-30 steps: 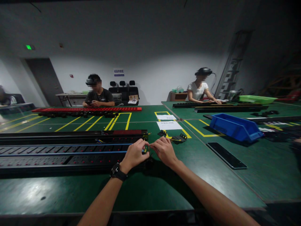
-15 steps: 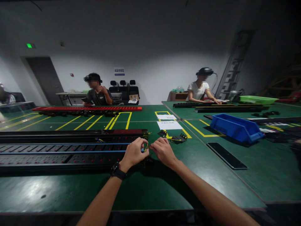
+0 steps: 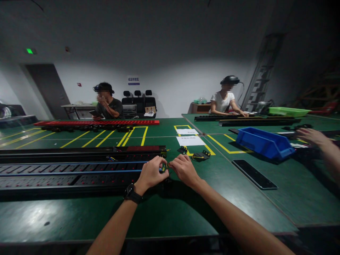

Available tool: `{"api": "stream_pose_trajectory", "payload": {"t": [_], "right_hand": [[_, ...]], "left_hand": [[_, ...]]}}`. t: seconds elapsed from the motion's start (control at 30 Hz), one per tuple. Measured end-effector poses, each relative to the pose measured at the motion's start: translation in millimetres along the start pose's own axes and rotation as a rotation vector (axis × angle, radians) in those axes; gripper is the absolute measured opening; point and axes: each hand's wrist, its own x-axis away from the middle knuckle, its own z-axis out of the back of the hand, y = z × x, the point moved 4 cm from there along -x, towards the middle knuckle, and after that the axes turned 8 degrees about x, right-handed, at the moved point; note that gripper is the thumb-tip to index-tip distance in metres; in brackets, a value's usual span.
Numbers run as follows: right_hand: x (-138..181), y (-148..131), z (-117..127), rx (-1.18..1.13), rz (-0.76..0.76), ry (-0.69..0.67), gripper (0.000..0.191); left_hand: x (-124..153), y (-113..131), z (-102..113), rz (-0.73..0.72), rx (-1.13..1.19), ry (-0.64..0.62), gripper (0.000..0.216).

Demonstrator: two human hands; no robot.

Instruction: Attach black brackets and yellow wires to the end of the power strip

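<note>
At the right end of the blue-edged socket strip (image 3: 53,181), the left hand (image 3: 152,173) pinched thin wires (image 3: 166,165) in its grip. The right hand (image 3: 185,171) had a narrow grip beside them; whether it held a wire end I could not tell. Both had barely shifted, so the fine handling continued. Far right of the strip, past the blue bin (image 3: 262,144), a co-worker's hand (image 3: 310,136) had appeared.

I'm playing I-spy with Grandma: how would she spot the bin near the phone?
Over the big green table, find the camera wearer's right hand. Look right, beyond the black phone. The bin is blue, unlike the green tray behind it.
</note>
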Motion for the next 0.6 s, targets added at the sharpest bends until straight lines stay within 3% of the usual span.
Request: {"api": "stream_pose_trajectory", "payload": {"t": [0.17, 0.6], "right_hand": [[-0.7, -2.2, 2.3, -0.011, 0.013, 0.011, 0.016], [-0.6, 1.9, 4.1, -0.034, -0.093, -0.001, 0.017]], "left_hand": [[-1.8, -2.4, 0.2, 0.015, 0.031, 0.025, 0.025], [0.1, 2.5, -2.3, -0.058, 0.103, -0.071, 0.024]]}}
